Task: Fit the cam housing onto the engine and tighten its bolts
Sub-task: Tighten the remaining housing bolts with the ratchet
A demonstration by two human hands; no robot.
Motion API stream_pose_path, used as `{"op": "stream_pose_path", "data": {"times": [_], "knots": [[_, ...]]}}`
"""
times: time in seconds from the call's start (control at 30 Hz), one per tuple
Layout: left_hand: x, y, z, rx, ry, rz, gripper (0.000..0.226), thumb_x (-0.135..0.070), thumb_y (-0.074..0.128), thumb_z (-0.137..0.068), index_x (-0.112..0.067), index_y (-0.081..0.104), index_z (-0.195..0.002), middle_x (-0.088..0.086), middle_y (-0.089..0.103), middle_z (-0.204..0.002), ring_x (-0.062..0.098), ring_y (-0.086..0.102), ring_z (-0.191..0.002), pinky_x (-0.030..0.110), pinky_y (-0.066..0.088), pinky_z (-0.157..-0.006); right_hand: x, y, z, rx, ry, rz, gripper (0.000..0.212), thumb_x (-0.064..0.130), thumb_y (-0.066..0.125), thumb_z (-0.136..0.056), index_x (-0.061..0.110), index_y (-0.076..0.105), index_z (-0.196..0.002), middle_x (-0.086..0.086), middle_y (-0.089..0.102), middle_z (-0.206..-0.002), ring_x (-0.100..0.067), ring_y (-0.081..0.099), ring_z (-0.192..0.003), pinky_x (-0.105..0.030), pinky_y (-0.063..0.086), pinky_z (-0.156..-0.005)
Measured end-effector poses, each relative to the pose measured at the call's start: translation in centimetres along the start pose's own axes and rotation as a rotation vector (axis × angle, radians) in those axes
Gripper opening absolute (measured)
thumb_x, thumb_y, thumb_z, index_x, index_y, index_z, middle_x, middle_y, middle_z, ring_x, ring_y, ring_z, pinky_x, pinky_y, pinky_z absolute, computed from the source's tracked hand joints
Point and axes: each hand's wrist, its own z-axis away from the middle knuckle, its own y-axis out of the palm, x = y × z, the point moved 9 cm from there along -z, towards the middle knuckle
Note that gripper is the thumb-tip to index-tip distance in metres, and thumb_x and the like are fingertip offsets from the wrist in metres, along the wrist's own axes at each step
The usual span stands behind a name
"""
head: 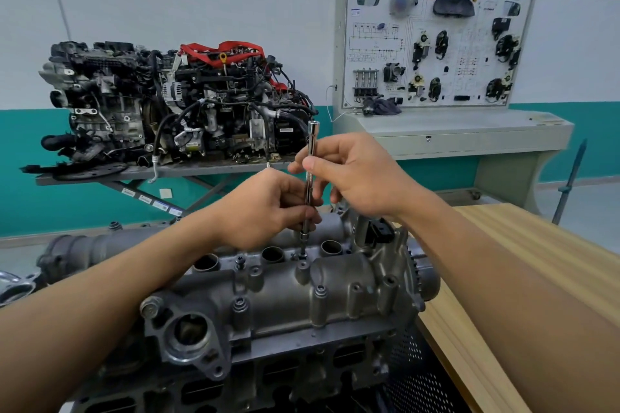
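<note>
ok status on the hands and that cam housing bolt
Left hand pinches extension bar low, right hand higher. Bar upright on cam housing bolt. Nothing blocking.

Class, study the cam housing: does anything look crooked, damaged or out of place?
Nothing looks damaged or spilled. One bolt, left of the extension bar, stands prouder than its neighbours on the cam housing, so it seems not run down yet.

Two hands, left hand (265,208) and right hand (355,174), on one bar (310,174). Below the grip: one housing (335,295), three wells (273,253). Beyond: one spare engine (184,100), one board (436,40).
</note>
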Motion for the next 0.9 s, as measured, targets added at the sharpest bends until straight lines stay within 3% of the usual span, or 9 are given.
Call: {"op": "stream_pose_path", "data": {"times": [0.13,0.27,0.43,0.53,0.6,0.67,0.73,0.83,0.9], "knots": [[-0.5,0.3,0.2,0.010,0.009,-0.017,0.011,-0.003,0.063,-0.096,-0.001,0.071,-0.104,0.007,0.079,-0.096,0.017,0.076,-0.091,0.038,0.060,-0.087,0.0,-0.7,0.5,-0.198,-0.039,0.045,0.018,0.008,0.065,-0.093,0.001,0.070,-0.077,-0.014,0.074,-0.072,-0.016,0.067,-0.046,-0.022,0.050,-0.044],[-0.6,-0.5,0.4,-0.122,0.008,-0.142,0.020,-0.021,0.076,-0.088,-0.003,0.072,-0.080,0.016,0.072,-0.071,0.025,0.064,-0.061,0.050,0.057,-0.070,0.6,-0.4,1.0,-0.389,-0.129,0.123,0.024,0.017,0.074,-0.085,0.004,0.067,-0.066,-0.004,0.068,-0.052,-0.013,0.065,-0.043,-0.027,0.054,-0.049],[-0.3,-0.4,0.3,-0.134,-0.024,-0.086,0.015,-0.003,0.067,-0.091,-0.001,0.071,-0.077,0.000,0.074,-0.064,0.019,0.073,-0.065,0.044,0.062,-0.073,0.8,-0.3,0.8,-0.509,-0.124,0.144,0.026,0.026,0.082,-0.078,0.018,0.064,-0.061,0.001,0.065,-0.053,-0.020,0.066,-0.050,-0.039,0.057,-0.057],[-0.4,0.0,0.0,-0.068,-0.009,-0.062,0.010,-0.002,0.064,-0.094,0.003,0.068,-0.086,0.001,0.075,-0.071,0.023,0.074,-0.072,0.045,0.062,-0.077,0.5,-0.2,0.4,-0.408,-0.096,0.095,0.022,0.025,0.081,-0.081,0.021,0.065,-0.067,0.001,0.067,-0.060,-0.016,0.062,-0.047,-0.030,0.050,-0.050],[-0.6,0.1,-0.1,-0.007,0.004,-0.088,0.008,-0.005,0.066,-0.095,0.001,0.070,-0.091,0.004,0.078,-0.082,0.021,0.076,-0.079,0.043,0.061,-0.081,0.7,0.8,-0.2,-0.182,-0.080,-0.008,0.010,0.019,0.069,-0.093,0.013,0.069,-0.085,-0.002,0.072,-0.076,-0.015,0.056,-0.045,-0.026,0.045,-0.046],[-0.8,0.3,-0.2,0.071,0.016,-0.139,0.009,-0.007,0.065,-0.095,-0.003,0.073,-0.098,0.003,0.079,-0.093,0.013,0.075,-0.088,0.037,0.060,-0.087,1.0,1.5,-0.5,0.031,-0.051,-0.099,0.012,0.014,0.054,-0.102,0.011,0.066,-0.103,0.001,0.075,-0.096,-0.014,0.058,-0.046,-0.022,0.046,-0.045],[-0.9,0.8,-0.1,0.160,0.019,-0.130,0.017,-0.001,0.062,-0.096,-0.004,0.073,-0.108,0.001,0.078,-0.105,0.007,0.073,-0.099,0.030,0.058,-0.092,1.3,1.5,-0.4,0.142,-0.035,-0.116,0.015,0.010,0.049,-0.104,0.011,0.063,-0.106,-0.001,0.075,-0.104,-0.013,0.063,-0.050,-0.020,0.047,-0.047],[-0.6,1.5,0.0,0.212,-0.003,-0.021,0.028,0.005,0.058,-0.096,-0.005,0.066,-0.121,0.001,0.074,-0.119,0.007,0.069,-0.112,0.029,0.055,-0.097,1.6,1.4,-0.1,0.182,-0.031,-0.101,0.014,0.003,0.050,-0.101,0.002,0.063,-0.104,-0.008,0.076,-0.102,-0.017,0.070,-0.058,-0.022,0.051,-0.050],[-0.4,1.0,-0.1,0.122,0.003,-0.055,0.018,-0.006,0.066,-0.095,-0.009,0.067,-0.112,0.002,0.077,-0.107,0.007,0.071,-0.102,0.035,0.057,-0.093,1.6,0.9,0.0,0.096,-0.052,-0.077,0.011,0.001,0.054,-0.099,-0.003,0.064,-0.098,-0.013,0.076,-0.093,-0.019,0.071,-0.057,-0.023,0.053,-0.050]]}}
